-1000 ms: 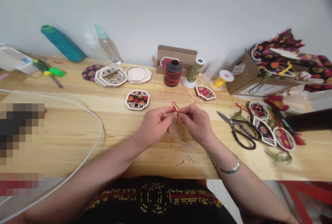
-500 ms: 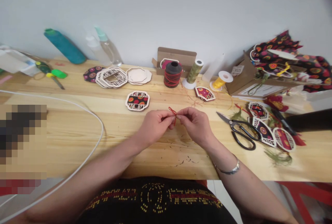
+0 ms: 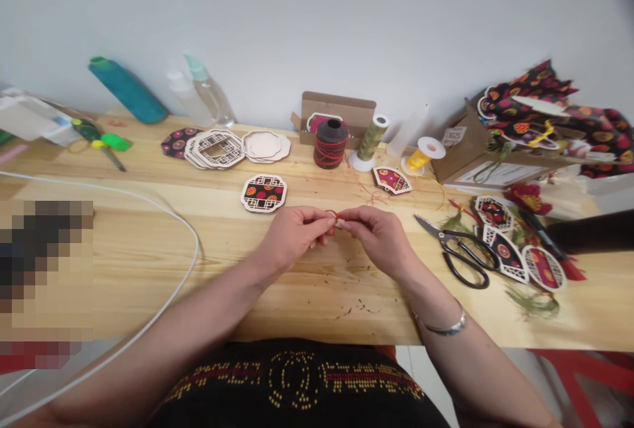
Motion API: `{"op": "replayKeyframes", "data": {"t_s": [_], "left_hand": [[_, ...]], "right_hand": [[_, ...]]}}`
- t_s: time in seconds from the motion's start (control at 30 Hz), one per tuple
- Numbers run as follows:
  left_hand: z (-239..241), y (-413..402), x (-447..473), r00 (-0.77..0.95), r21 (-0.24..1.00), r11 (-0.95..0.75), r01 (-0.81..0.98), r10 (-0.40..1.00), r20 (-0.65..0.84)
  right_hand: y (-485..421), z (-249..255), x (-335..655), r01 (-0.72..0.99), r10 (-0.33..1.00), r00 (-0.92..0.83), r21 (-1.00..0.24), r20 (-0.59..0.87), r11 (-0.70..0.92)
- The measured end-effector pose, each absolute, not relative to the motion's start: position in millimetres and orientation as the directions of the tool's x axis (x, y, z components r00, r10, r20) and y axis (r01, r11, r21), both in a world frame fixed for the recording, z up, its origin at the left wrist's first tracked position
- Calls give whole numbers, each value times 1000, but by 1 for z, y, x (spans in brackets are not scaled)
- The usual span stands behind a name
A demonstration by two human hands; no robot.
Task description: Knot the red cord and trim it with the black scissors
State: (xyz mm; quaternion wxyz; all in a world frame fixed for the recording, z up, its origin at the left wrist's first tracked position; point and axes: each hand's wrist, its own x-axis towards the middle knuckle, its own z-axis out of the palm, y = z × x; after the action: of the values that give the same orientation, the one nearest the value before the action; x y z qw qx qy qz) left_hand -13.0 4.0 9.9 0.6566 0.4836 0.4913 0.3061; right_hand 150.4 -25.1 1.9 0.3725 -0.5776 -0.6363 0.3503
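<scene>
Above the middle of the table, my left hand and my right hand meet fingertip to fingertip. Between them runs a thin red cord, looped at the top. Thumb and forefinger of each hand pinch it; the fingers hide most of its length. Left of my hands lies an ornament with a pale lattice frame over dark flowered fabric. Behind them stands a dark spool wound with red cord. Black-handled scissors lie to the right of my right hand, blades partly apart.
Along the back are lattice frames, a green thread spool, a yellow spool and a fan-shaped ornament. Finished-looking ornaments and a cardboard box sit right. A white cable curves across the left side.
The upright red loop has become lower and rounder between my fingertips. My right hand has shifted slightly to the right; my left has barely moved.
</scene>
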Motion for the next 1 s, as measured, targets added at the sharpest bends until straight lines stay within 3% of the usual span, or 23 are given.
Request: {"op": "replayKeyframes", "data": {"t_s": [0.23,0.43,0.57,0.8,1.0], "left_hand": [[6,7,-13,328,902,429,-58,861,-388],[4,6,-13,280,906,410,-107,887,-368],[3,6,-12,242,919,369,-137,912,-331],[1,6,-11,244,859,461,-223,880,-408],[0,5,-10,281,776,555,-300,829,-484]], "right_hand": [[-23,7,155,544,997,-48,-836,58,75],[-29,9,150,661,960,-30,-714,280,229],[-37,4,142,784,886,-134,-499,444,368],[-43,-1,134,885,727,-413,53,549,463],[-46,6,128,845,656,-525,242,542,477]]}}
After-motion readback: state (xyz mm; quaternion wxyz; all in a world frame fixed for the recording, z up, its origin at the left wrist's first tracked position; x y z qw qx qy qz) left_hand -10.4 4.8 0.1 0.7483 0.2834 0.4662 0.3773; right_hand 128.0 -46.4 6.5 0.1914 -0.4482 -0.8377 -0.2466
